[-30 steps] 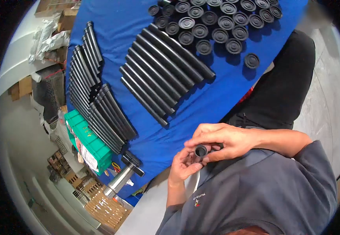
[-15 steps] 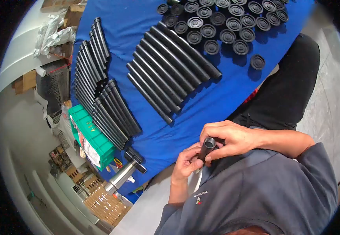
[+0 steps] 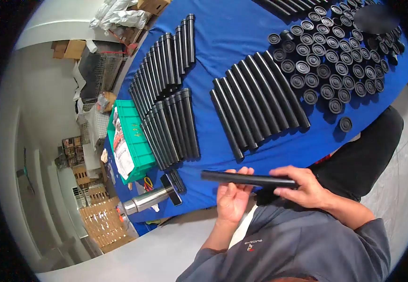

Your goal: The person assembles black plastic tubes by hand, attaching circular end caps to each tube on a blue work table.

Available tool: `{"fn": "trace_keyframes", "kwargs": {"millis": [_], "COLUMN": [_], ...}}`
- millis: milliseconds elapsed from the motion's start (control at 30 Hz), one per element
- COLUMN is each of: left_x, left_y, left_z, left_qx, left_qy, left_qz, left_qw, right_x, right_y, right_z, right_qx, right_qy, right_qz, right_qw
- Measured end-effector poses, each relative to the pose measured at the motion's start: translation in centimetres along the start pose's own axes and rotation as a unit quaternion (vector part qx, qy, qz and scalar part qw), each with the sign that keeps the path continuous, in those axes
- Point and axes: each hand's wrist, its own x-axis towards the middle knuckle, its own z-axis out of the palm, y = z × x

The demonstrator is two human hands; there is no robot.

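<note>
A long black tube lies nearly level in front of my shirt, held between both hands. My right hand grips its right end, thumb below and fingers over the top. My left hand is turned palm up under the left half, its fingers and thumb about the tube. The tube's left tip is a little blurred. Just beyond my hands, a row of similar black tubes lies side by side on the blue cloth.
Many round black caps stand at the upper right, with one cap apart. More capped tubes lie left, against a green crate. A steel flask and a phone are near the table's edge.
The tube has swung from pointing up at the camera to lying sideways. My hands have moved apart along it, and the view has shifted so the table items appear further right.
</note>
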Motion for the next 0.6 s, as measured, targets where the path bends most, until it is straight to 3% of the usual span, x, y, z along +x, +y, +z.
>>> {"fn": "trace_keyframes", "kwargs": {"millis": [33,100,200,267,333,400,433,467,500,533,600], "left_x": [-0.3,-0.9,-1.4,-1.3,0.0,0.8,1.1,1.2,1.4,1.4,1.7], "left_y": [-0.5,-1.5,-3.7,-4.3,-5.9,-5.8,-5.8,-5.4,-5.2,-5.1,-5.2], "left_z": [-0.8,-2.4,-1.8,0.3,-0.2,1.3,2.4,2.0,1.6,1.2,1.0], "left_qx": [-0.013,-0.062,-0.034,0.016,0.037,0.014,0.004,-0.01,-0.02,-0.026,-0.054], "left_qy": [0.019,0.003,-0.1,-0.111,-0.167,-0.148,-0.134,-0.112,-0.109,-0.104,-0.105], "left_qz": [-0.034,-0.112,-0.112,-0.109,-0.019,-0.027,-0.024,-0.042,-0.048,-0.054,-0.063], "left_qw": [0.999,0.992,0.988,0.988,0.985,0.989,0.991,0.993,0.993,0.993,0.991], "right_x": [0.1,-0.2,-0.1,-0.2,-0.3,-0.5,-1.1,-1.6,-2.4,-2.8,-2.6], "right_y": [-0.1,-0.5,-1.0,-0.1,-0.2,-1.5,-1.7,-2.5,-3.2,-3.2,-4.1], "right_z": [0.3,-0.6,-0.8,0.1,-0.1,-2.1,-2.7,-3.8,-5.1,-6.8,-9.4], "right_qx": [-0.028,-0.009,0.042,0.103,0.112,-0.078,-0.156,-0.298,-0.393,-0.425,-0.526], "right_qy": [0.076,0.053,0.029,-0.019,-0.024,0.001,0.068,0.141,0.174,0.239,0.331], "right_qz": [-0.029,0.029,0.064,0.087,0.097,0.07,0.035,-0.046,-0.041,-0.084,-0.066], "right_qw": [0.996,0.998,0.997,0.991,0.989,0.995,0.985,0.943,0.902,0.869,0.781]}}
